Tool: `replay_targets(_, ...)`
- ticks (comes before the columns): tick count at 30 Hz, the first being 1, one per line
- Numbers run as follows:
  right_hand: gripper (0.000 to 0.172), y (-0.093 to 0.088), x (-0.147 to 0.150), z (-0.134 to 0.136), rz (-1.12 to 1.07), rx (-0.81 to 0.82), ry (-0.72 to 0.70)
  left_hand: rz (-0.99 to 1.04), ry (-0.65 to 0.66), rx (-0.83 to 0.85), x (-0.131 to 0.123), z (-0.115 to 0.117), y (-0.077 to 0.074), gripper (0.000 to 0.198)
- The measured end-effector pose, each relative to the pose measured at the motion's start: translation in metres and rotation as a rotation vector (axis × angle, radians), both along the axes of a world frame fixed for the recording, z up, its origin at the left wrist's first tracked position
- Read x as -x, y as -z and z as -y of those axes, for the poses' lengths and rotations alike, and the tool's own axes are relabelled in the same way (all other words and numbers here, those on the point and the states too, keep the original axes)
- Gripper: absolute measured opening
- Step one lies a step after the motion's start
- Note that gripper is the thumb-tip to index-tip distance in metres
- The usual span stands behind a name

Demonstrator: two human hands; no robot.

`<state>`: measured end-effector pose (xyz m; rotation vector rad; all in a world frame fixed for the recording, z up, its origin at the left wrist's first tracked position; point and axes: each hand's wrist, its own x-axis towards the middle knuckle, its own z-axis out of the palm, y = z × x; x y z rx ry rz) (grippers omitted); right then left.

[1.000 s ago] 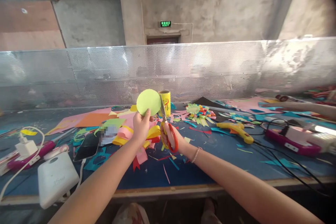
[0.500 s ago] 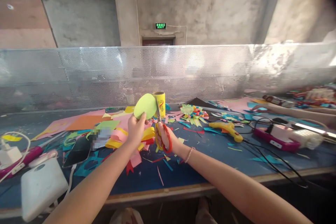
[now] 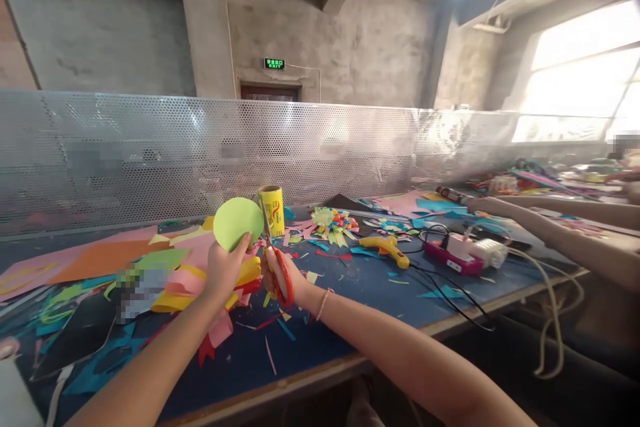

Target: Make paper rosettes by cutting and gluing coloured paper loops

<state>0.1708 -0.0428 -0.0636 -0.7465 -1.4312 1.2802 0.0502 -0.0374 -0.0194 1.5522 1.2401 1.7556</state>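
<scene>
My left hand pinches the lower edge of a light green paper circle and holds it upright above the blue table. My right hand grips red-handled scissors, blades pointing up at the circle's right edge. Just behind the circle stands a yellow roll. Below my hands lies a heap of yellow, pink and red paper strips.
A finished paper flower, a yellow glue gun and a pink device with cables lie to the right. Another person's arms reach over the table at far right. A perforated metal screen backs the table. Coloured sheets lie left.
The view has swung to the right, so hands, circle and scissors sit further left in the picture. The grip on both is unchanged.
</scene>
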Motion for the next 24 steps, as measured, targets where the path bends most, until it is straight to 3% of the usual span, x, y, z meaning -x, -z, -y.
replay_targets(9, 0.051, -0.003, -0.002, 0.000, 0.145, -0.064, 0.059, 0.084, -0.068, -0.052, 0.006, -0.005, -0.001, 0.028)
replay_targets(14, 0.053, 0.000, -0.001, -0.001, 0.178, -0.089, 0.061, 0.209, 0.021, -0.071, 0.004, -0.010, 0.001, 0.031)
replay_targets(19, 0.050, 0.003, -0.002, -0.002, 0.158, -0.097, 0.096, 0.136, 0.027, -0.028, 0.001, -0.007, 0.003, 0.026)
replay_targets(24, 0.050, 0.000, -0.004, -0.001, 0.072, -0.067, -0.002, 0.051, 0.024, -0.042, 0.002, -0.004, 0.002, 0.025)
